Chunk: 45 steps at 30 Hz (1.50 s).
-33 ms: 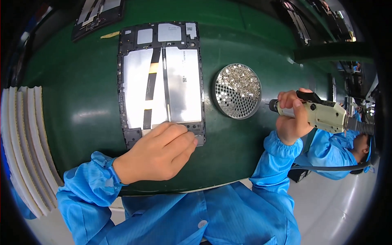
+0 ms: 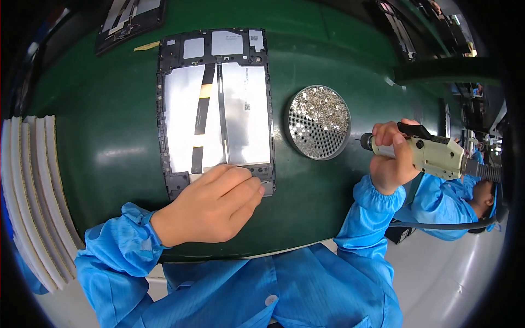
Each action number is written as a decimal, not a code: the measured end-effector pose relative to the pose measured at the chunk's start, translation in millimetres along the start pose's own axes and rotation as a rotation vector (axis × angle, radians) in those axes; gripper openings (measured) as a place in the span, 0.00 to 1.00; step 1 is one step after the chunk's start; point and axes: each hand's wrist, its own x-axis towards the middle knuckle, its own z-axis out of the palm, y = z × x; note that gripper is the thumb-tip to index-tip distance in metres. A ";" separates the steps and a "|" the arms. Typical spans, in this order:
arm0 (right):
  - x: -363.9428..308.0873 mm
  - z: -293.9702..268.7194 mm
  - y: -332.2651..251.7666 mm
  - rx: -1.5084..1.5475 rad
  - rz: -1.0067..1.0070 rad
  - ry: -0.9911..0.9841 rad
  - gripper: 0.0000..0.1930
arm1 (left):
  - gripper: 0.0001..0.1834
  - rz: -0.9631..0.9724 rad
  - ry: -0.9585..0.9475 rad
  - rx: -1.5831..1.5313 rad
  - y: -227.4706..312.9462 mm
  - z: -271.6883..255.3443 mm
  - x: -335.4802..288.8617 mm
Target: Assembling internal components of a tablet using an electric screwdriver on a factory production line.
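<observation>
An opened tablet lies on the green table, its silver inner plate and black frame facing up. A black flat cable and a thin dark strip run down its middle. My left hand rests over the tablet's near edge, fingers bent and close together; the fingertips and anything in them are hidden. On the right, my right hand is wrapped round a pale electric screwdriver, raised with its bit pointing left. Between it and the tablet sits a round screw tray with many small silver screws.
White boards with brown edges stand at the left. Another opened device is at the far left, near a yellowish strip. A hose hangs at the right, near a person in blue. The table's front edge lies close to me.
</observation>
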 end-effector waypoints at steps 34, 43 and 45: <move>-17.7 61.8 -11.8 0.111 0.107 -0.298 0.18 | 0.12 -0.147 -0.061 0.025 -4.5 7.1 18.0; -20.4 57.9 -9.5 0.063 0.053 -0.376 0.20 | 0.13 -0.237 -0.095 0.039 -9.5 6.6 17.8; -16.8 58.2 -17.1 0.094 0.027 -0.382 0.20 | 0.12 -0.231 -0.098 0.046 -9.8 5.3 17.5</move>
